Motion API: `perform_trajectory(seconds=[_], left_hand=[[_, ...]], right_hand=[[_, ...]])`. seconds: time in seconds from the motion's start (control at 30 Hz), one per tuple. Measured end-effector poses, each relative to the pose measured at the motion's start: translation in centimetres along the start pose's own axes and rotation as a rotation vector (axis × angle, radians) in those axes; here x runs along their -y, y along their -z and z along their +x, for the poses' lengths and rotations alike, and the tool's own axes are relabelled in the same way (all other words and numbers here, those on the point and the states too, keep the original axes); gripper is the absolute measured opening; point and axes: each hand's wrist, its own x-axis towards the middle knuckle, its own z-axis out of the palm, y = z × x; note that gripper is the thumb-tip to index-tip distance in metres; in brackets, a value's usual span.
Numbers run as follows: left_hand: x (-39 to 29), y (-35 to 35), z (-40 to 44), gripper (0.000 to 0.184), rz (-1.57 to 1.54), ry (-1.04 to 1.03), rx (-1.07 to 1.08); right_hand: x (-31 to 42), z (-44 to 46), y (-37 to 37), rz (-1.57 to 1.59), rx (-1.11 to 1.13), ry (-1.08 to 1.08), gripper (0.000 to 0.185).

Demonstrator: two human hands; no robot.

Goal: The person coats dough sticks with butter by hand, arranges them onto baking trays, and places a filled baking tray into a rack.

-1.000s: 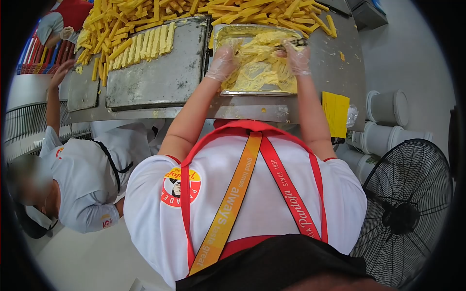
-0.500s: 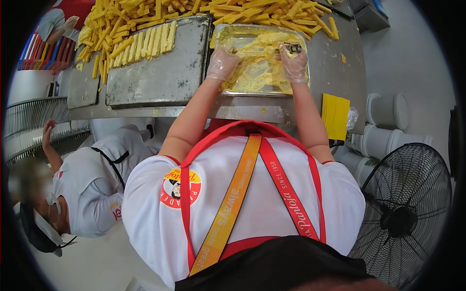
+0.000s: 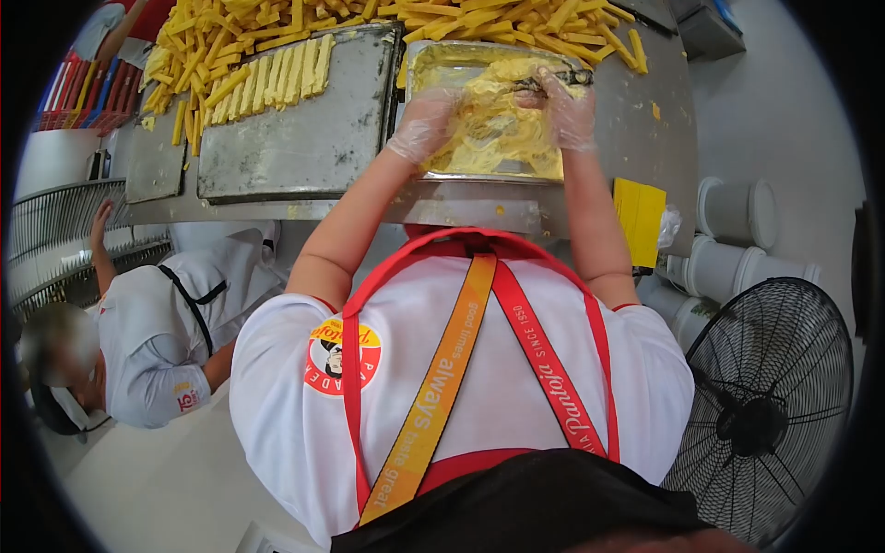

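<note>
A rectangular metal tray (image 3: 489,175) holds a soft yellow cream or batter (image 3: 498,120). My left hand (image 3: 431,120), in a clear plastic glove, is at the tray's left side against the yellow mass; its fingertips are hard to see. My right hand (image 3: 567,109), gloved too, is closed on a dark, cream-smeared tool (image 3: 572,77) at the tray's upper right. Left of the tray lies a dark flat baking sheet (image 3: 295,138) with a row of cream-coated sticks (image 3: 281,76) along its top.
Yellow sticks (image 3: 479,20) are heaped along the table's far side. A yellow pad (image 3: 638,219) hangs at the near right edge. White buckets (image 3: 719,267) and a black fan (image 3: 751,429) stand right. A co-worker (image 3: 175,323) is at left, another person's arm (image 3: 120,29) upper left.
My right hand and the tool have shifted and tilted over the cream, and the yellow mass has changed shape. The co-worker at left has moved an arm and body.
</note>
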Motion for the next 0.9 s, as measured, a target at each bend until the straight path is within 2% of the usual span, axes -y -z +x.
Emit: perform_trajectory(seconds=[0.03, 0.13, 0.23, 0.33, 0.4, 0.43, 0.53, 0.57, 0.6, 0.67, 0.73, 0.8, 0.9], left_hand=[[0.1, -0.1, -0.4, 0.023, -0.003, -0.070, -0.030], [0.2, 0.2, -0.3, 0.020, 0.083, -0.130, 0.037], [2.1, -1.4, -0.7, 0.020, -0.082, -0.060, -0.016], [1.4, 0.0, -0.4, 0.023, 0.182, -0.104, 0.028], [0.7, 0.6, -0.4, 0.021, 0.266, -0.060, 0.011], [0.5, 1.1, -0.4, 0.020, 0.306, -0.035, 0.005], [0.5, 3.0, -0.8, 0.010, 0.249, 0.090, -0.184], [-0.4, 4.5, -0.7, 0.010, 0.207, 0.180, -0.365], [1.4, 4.6, -1.3, 0.012, 0.278, 0.315, -0.421], [5.5, 6.2, -2.1, 0.013, 0.481, 0.536, -0.360], [8.6, 8.2, -2.3, 0.015, 0.632, 0.586, -0.335], [13.1, 7.6, -3.0, 0.018, 0.671, 0.508, -0.528], [15.6, 7.3, -3.0, 0.019, 0.659, 0.621, -0.348]], right_hand=[[0.7, -0.3, -0.4, 0.031, 0.017, -0.052, 0.033], [-3.6, 2.5, 3.7, -0.334, -0.072, -0.046, 0.037], [-4.0, 3.3, 4.5, -0.367, -0.045, -0.057, 0.036], [-1.5, 1.2, 1.2, -0.156, 0.002, -0.040, 0.033], [-0.4, 0.7, 0.4, -0.092, 0.050, -0.071, 0.031], [-0.3, 1.0, 0.3, -0.078, 0.076, -0.100, 0.031], [-2.6, 2.2, 3.5, -0.298, -0.012, -0.128, 0.030], [-1.6, 1.8, 3.2, -0.252, -0.065, -0.211, 0.028], [-1.5, 1.5, 3.1, -0.261, -0.067, -0.215, 0.027], [-1.4, 1.0, 3.2, -0.277, -0.073, -0.221, 0.024], [-1.5, 0.6, 2.8, -0.257, -0.086, -0.198, 0.023], [-1.7, 0.5, 2.5, -0.257, -0.082, -0.165, 0.022], [-2.0, 0.5, 2.4, -0.378, -0.049, -0.127, 0.021]])
